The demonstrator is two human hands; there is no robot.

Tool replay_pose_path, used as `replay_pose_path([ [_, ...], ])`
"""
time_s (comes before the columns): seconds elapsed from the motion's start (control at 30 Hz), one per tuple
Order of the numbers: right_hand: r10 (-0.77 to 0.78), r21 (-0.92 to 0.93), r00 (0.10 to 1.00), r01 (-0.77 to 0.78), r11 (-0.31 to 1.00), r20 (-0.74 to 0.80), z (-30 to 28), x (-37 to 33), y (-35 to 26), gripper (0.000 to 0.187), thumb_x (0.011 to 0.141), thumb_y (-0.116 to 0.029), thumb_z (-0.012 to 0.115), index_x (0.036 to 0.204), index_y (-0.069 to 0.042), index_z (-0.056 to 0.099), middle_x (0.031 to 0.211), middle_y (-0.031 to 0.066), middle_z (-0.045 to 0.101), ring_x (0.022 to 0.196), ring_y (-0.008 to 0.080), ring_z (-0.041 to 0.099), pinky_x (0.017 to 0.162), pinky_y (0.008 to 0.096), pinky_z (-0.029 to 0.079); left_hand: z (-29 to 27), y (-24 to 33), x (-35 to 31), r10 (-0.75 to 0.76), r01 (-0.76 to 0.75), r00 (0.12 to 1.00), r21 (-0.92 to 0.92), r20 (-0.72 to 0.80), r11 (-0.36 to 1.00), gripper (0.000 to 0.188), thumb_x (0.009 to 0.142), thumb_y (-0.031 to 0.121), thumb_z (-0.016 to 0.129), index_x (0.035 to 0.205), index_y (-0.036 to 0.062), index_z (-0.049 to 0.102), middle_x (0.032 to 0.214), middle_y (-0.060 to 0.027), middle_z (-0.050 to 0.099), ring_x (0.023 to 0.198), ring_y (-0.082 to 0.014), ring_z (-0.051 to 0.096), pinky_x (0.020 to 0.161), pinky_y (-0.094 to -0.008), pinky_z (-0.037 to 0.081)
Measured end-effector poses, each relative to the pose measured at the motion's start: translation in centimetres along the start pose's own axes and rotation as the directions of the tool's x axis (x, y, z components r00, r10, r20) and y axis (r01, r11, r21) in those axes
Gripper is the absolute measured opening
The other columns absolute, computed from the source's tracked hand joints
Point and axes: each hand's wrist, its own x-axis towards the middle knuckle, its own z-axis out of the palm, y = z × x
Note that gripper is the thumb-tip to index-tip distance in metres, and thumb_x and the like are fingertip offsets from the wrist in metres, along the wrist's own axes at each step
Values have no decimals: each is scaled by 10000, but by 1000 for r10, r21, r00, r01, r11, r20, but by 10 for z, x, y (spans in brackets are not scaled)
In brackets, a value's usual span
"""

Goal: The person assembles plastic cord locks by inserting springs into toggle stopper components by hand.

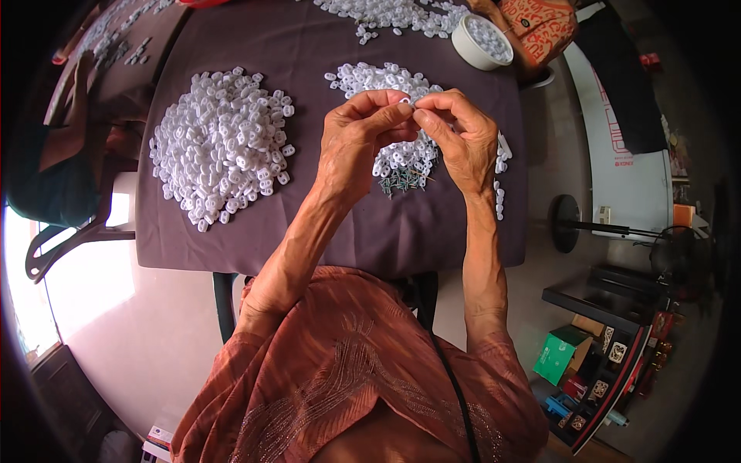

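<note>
Both my hands are raised over a dark purple table (pixel 231 231). My left hand (pixel 356 135) and my right hand (pixel 463 135) meet fingertip to fingertip, pinching one small white plastic piece (pixel 407 100) between them. Below them lies a small pile of white plastic pieces (pixel 401 158), partly hidden by my hands, and a little cluster of dark screws (pixel 401 181). A large heap of the same white pieces (pixel 224 143) lies to the left of my left hand.
A white round bowl (pixel 482 40) with white pieces stands at the far right of the table, beside another spread of white pieces (pixel 390 14). An orange patterned bag (pixel 540 27) hangs beyond. A rack with boxes (pixel 602 363) stands on the floor at right.
</note>
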Motion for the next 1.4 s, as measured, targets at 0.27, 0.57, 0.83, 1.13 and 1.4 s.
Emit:
replay_pose_path([
  [0.27,-60,1,998,60,998,22,3,7,6,83,784,-60,605,848,-9,595,766,6,577,680,70,552,622,190,434,-4,6,5,-34,33,999,70,22,997,177,776,119,630,869,-27,595,777,-92,614,675,-165,607,662,-273,505],
  [0.57,227,-203,966,-199,959,124,4,-24,94,105,751,-87,603,818,-7,589,711,73,603,628,136,571,590,245,447,-21,30,10,109,-109,994,6,-10,994,121,793,83,583,871,-9,587,802,-102,618,739,-177,609,684,-294,506],
  [0.83,139,-517,972,-20,856,192,26,-55,118,102,715,-70,572,792,-10,540,754,144,584,706,310,570,597,381,446,-22,30,8,96,-94,994,42,-44,995,126,791,94,586,874,-1,589,808,-97,621,734,-169,605,680,-291,497],
  [1.13,247,-378,960,-182,908,131,17,-48,119,96,729,-66,601,798,-25,548,701,103,582,600,185,569,591,330,455,-19,23,9,71,-68,997,96,-29,993,130,826,115,552,889,5,582,827,-98,614,742,-164,605,683,-278,497],
  [1.4,334,744,938,-288,603,92,-4,-10,36,187,796,-40,567,976,13,556,758,87,588,697,202,581,691,316,471,-6,17,1,6,-5,1000,94,-4,996,134,774,121,619,836,6,592,781,-81,611,689,-149,586,670,-268,477],
])
